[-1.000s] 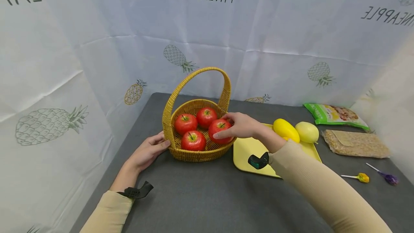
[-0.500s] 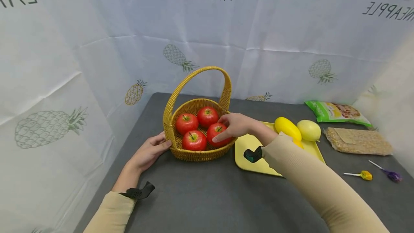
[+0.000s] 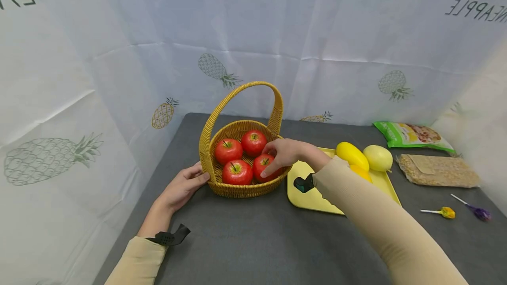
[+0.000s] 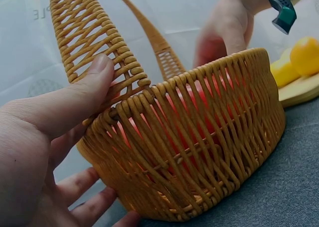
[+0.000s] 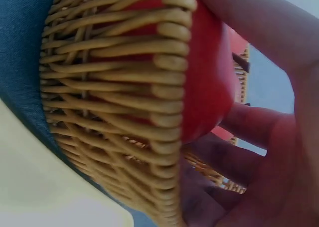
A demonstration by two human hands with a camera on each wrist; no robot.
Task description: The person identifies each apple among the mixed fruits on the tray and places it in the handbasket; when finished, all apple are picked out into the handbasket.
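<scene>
A wicker basket [image 3: 222,185] with a tall handle stands on the grey table and holds several red apples. My right hand [image 3: 282,155] reaches in from the right and grips the front-right apple [image 3: 264,165], which sits low inside the basket. In the right wrist view, my fingers [image 5: 249,22] curl round that apple [image 5: 207,87] just behind the basket wall [image 5: 124,87]. My left hand [image 3: 184,186] rests against the basket's left side. Its thumb [image 4: 75,100] presses on the handle's base and its fingers lie straight along the lower wall [image 4: 199,152].
A yellow tray [image 3: 313,197] lies right of the basket with yellow fruits [image 3: 352,155] at its far end. Beyond it are a green bag [image 3: 412,135] and a grain packet [image 3: 437,170]. Two lollipops [image 3: 445,212] lie near the right edge. Pineapple-print sheets wall in the table.
My right hand has moved slightly left and down, carrying the apple deeper into the basket. My left hand has stayed against the basket.
</scene>
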